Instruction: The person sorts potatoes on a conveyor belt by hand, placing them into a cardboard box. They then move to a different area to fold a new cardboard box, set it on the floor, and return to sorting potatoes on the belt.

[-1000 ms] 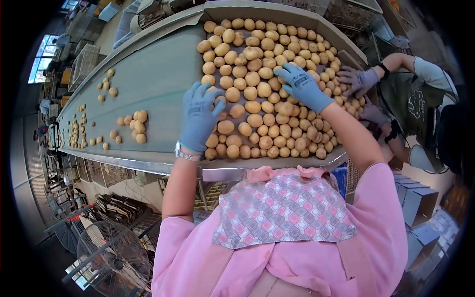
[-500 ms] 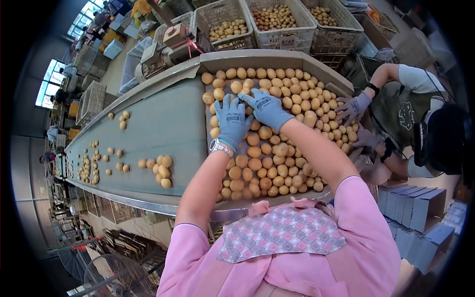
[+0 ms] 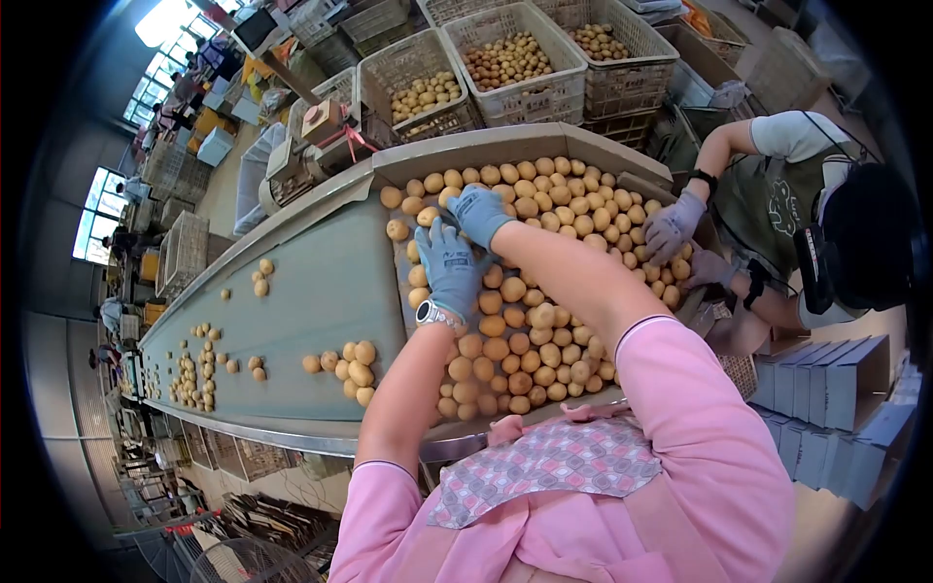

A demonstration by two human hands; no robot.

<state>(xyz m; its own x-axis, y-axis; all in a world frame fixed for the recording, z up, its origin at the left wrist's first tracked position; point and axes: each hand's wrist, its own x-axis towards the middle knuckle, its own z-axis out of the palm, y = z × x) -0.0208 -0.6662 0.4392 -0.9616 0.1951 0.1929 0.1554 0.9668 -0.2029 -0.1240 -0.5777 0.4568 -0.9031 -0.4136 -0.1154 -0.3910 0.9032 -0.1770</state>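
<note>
R hand btwn potatoes

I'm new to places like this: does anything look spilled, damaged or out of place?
Nothing stands out. Round tan produce lies loose on the green belt and around the left hand and right hand, with none visibly spilled over the sides. Small blemishes cannot be judged.

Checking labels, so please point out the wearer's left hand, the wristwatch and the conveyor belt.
Left hand (image 3: 451, 272): head view, back of the hand.
Wristwatch (image 3: 425, 311): head view, its face.
Conveyor belt (image 3: 316, 287): head view, bare middle surface.
</note>
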